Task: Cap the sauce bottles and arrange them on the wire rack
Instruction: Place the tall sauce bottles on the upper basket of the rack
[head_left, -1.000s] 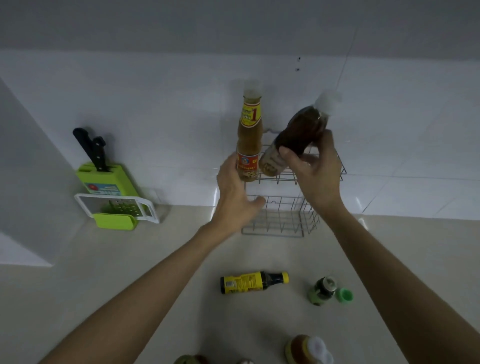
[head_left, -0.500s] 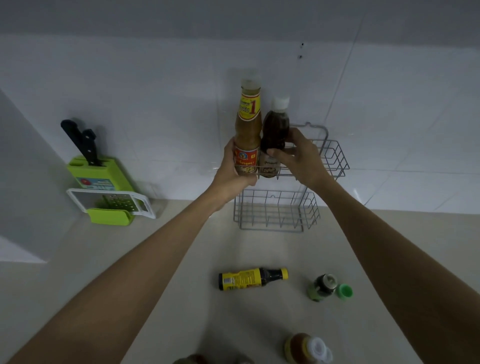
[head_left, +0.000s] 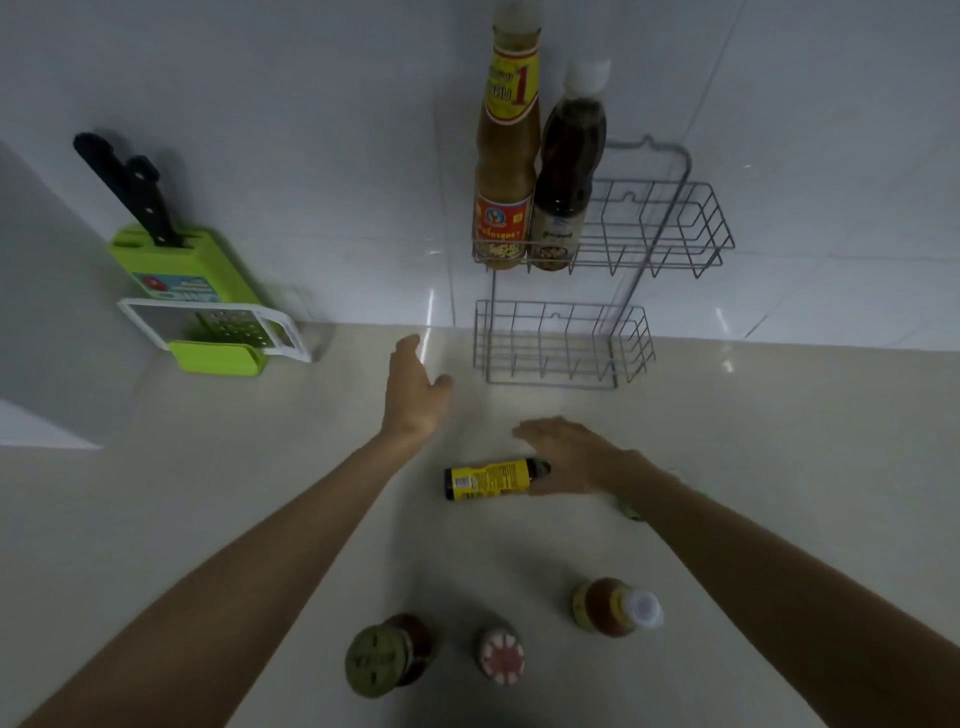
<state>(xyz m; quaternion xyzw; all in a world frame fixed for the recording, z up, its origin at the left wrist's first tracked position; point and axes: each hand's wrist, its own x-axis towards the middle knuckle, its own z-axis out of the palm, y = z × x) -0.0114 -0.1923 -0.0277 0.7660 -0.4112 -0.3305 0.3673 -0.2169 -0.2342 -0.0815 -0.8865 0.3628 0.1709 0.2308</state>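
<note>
Two capped bottles stand side by side at the left end of the wire rack's (head_left: 691, 234) upper tier: a tall tan sauce bottle (head_left: 506, 156) and a darker brown bottle (head_left: 569, 171). The rack's lower tier (head_left: 561, 343) holds nothing. A small yellow-labelled dark bottle (head_left: 488, 478) lies on its side on the counter. My right hand (head_left: 576, 457) hovers over its neck end, fingers spread, touching or nearly touching it. My left hand (head_left: 415, 395) is open above the counter, left of the rack. Near the front stand an orange sauce bottle with a white cap (head_left: 618, 608) and two lidded jars (head_left: 387, 654) (head_left: 498, 652).
A green knife block with black-handled knives (head_left: 171, 260) and a white-framed grater (head_left: 218, 332) sit at the back left against the tiled wall. A bit of green (head_left: 631, 512) shows behind my right forearm. Pale counter (head_left: 260, 467) stretches between the block and the bottles.
Both hands let go of the two bottles on the upper tier and dropped to the counter. My right hand now reaches over the lying yellow-labelled bottle; the view tilted down.
</note>
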